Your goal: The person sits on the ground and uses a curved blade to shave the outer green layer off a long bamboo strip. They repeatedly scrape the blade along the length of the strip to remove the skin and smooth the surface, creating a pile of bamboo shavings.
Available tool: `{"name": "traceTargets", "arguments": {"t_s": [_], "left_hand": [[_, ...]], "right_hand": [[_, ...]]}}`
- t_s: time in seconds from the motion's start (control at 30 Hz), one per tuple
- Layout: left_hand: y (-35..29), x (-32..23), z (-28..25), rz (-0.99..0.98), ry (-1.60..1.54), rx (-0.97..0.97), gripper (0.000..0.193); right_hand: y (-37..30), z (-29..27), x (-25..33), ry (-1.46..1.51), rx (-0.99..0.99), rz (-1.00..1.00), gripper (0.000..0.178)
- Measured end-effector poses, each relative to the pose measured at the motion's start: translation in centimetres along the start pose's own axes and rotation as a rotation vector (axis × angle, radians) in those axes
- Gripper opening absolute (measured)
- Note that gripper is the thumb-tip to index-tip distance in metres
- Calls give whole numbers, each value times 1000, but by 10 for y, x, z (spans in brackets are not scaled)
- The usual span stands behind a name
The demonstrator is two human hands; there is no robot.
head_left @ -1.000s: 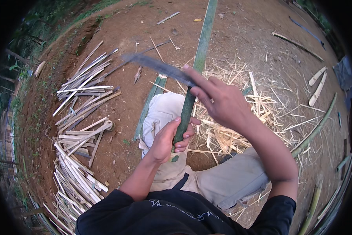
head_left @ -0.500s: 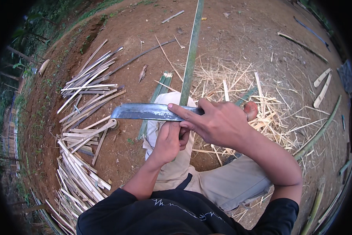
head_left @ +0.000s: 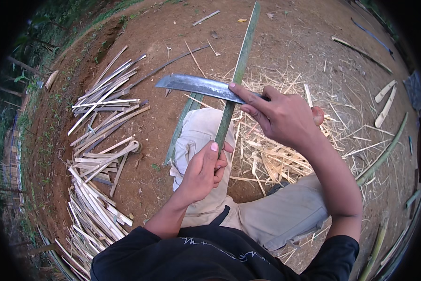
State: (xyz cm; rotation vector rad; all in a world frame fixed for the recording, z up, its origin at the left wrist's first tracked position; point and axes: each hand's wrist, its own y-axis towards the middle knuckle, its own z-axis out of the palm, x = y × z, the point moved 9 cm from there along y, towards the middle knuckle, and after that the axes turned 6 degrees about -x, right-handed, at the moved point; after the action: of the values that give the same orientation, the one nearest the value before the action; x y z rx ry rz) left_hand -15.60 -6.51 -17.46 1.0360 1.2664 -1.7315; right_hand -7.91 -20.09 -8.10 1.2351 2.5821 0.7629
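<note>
A long green bamboo strip (head_left: pixel 240 70) points away from me, tilted slightly to the right. Near its lower end my left hand (head_left: pixel 205 167) is closed around it, thumb laid along the strip. My right hand (head_left: pixel 283 112) grips a machete (head_left: pixel 196 87) by its handle, whose reddish rounded end (head_left: pixel 318 115) shows past the palm. The index finger stretches along the back of the blade. The blade lies across the strip, well beyond my left hand, its tip to the left. Most of the handle is hidden by my right hand.
Stacks of split bamboo strips (head_left: pixel 95 206) lie on the bare earth at left. Pale shavings (head_left: pixel 276 154) heap up beyond my bent leg (head_left: pixel 280 213). Flat green bamboo pieces (head_left: pixel 177 138) rest beside my knee. A green bamboo pole (head_left: pixel 388 147) lies at right.
My right hand has moved the machete away from me along the strip, apart from my left hand. The strip's far end has swung to the right.
</note>
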Motion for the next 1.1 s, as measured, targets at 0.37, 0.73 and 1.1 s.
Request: {"name": "traceTargets", "arguments": {"t_s": [0.37, 0.73, 1.1], "left_hand": [[-4, -5, -2, 6, 7, -8, 44], [-5, -10, -10, 57, 126, -25, 42], [-11, 8, -7, -8, 127, 53, 42]], "right_hand": [[-1, -3, 17, 74, 48, -43, 45], [4, -9, -15, -94, -36, -15, 42], [-5, -6, -84, 24, -26, 278, 39]]}}
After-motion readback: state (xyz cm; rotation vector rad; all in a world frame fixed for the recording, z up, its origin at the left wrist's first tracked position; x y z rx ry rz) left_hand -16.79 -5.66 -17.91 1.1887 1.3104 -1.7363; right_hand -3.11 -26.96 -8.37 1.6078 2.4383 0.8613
